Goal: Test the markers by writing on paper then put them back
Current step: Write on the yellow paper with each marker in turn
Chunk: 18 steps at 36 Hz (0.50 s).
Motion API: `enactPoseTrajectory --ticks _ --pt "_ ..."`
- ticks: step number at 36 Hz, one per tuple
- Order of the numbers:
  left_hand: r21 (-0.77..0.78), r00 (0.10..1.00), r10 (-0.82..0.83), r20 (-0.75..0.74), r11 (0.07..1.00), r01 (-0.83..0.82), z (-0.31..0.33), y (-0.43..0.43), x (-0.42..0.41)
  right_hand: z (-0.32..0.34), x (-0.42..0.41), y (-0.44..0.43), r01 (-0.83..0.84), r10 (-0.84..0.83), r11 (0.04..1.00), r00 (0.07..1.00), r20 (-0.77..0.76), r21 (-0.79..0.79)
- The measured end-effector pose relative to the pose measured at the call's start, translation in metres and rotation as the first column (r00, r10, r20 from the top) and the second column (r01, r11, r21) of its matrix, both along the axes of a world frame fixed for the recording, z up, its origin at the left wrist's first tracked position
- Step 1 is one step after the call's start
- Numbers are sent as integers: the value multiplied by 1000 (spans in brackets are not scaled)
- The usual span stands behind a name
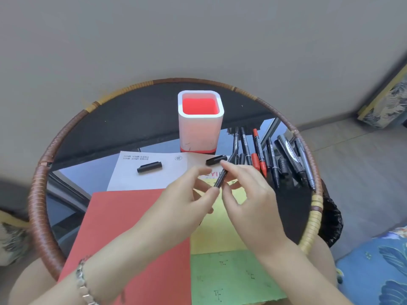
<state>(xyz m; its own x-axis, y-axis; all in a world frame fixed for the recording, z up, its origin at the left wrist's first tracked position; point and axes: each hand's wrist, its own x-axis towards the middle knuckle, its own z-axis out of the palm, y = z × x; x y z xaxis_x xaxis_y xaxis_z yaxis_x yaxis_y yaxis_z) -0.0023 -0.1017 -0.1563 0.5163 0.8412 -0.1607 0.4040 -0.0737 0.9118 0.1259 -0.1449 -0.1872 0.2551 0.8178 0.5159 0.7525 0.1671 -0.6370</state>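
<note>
Both hands hold one thin black marker (222, 176) above the papers. My left hand (189, 194) pinches its lower end and my right hand (244, 190) pinches it higher up. Two loose black caps lie on the white sheet (136, 172): one cap (149, 167) at its left, another cap (215, 160) just beyond my fingers. A red sheet (132, 227), a yellow sheet (215, 227) and a green sheet (231, 278) with pen marks lie nearer me. A white pen holder (200, 128) with a red inside stands at the back.
Several black markers (286, 159) and a red marker (258, 150) lie in a row on the glass table's right side. The round table has a woven rattan rim (41, 194). A blue patterned cushion (374, 271) sits at the lower right.
</note>
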Motion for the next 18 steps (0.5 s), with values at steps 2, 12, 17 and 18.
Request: enactPoseTrajectory --ticks 2,12,17,18 --pt "32 1000 7 5 999 -8 -2 -1 -7 2 -5 2 -57 57 998 998 4 -26" --pt "599 887 422 -190 765 -236 -16 37 -61 11 28 9 2 10 973 999 51 -232" --pt "693 798 510 -322 701 -168 -36 59 -78 13 57 28 152 -124 929 987 105 -336" --pt "714 786 518 -338 685 -145 -37 61 -77 13 61 35 173 -136 925 982 129 -339"
